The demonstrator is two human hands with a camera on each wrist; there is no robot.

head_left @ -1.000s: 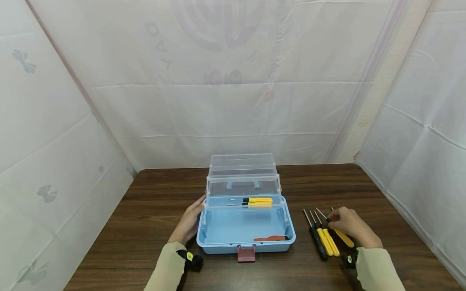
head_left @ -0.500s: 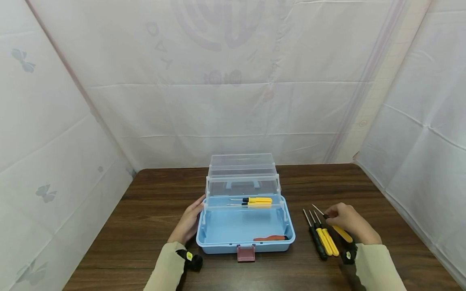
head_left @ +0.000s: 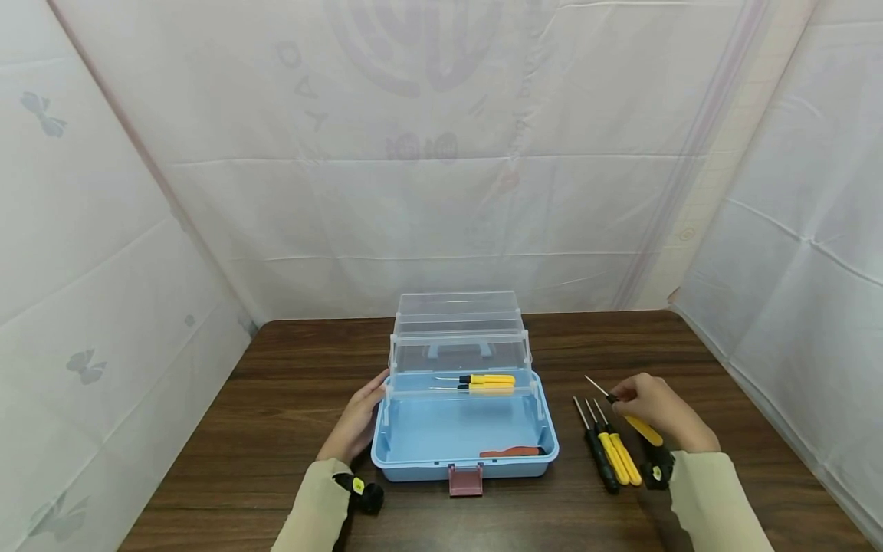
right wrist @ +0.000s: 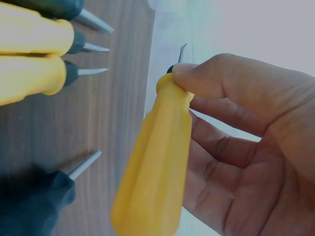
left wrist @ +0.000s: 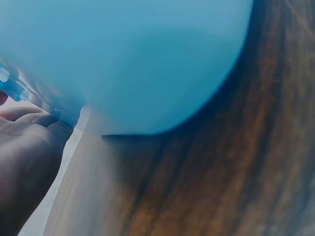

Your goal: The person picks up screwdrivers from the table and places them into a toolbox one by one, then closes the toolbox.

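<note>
Yellow-handled screwdriver [right wrist: 155,167], at the lower right of the head frame, tip toward the upper left, pinched at the neck between thumb and fingers of the right hand [head_left: 658,410]. Left hand [head_left: 359,420] at lower centre-left, fingers fairly straight, touching the left side of the open blue box [head_left: 448,429]; thumb hidden. Inside, toward lower right, orange tool [head_left: 512,452]; higher up, in the clear tray [head_left: 417,393], two yellow screwdrivers [head_left: 492,379]. Just left of the right hand, black screwdriver [head_left: 603,458] beside another yellow pair [head_left: 623,458].

Smooth plastic screwdriver handle [right wrist: 153,162]
</note>
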